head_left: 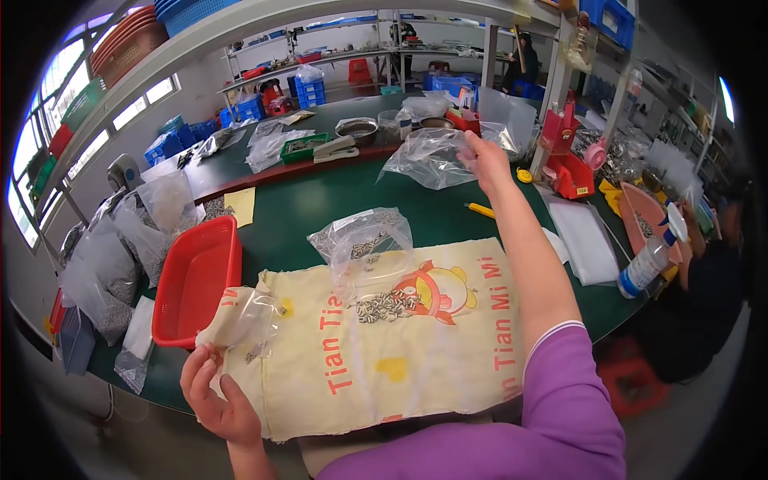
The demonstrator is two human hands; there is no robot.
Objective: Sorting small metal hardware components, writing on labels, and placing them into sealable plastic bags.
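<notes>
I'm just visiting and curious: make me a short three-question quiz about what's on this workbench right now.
1. True or false: the red basket lies to the left of the yellow cloth.
2. What does the left hand pinch? A) a small clear plastic bag B) a spray bottle C) a yellow knife
3. Fill in: the right hand reaches far across the green table to a crumpled clear ____.

Key
1. True.
2. A: the small clear bag, with a few small metal parts inside.
3. Plastic bag.
</notes>
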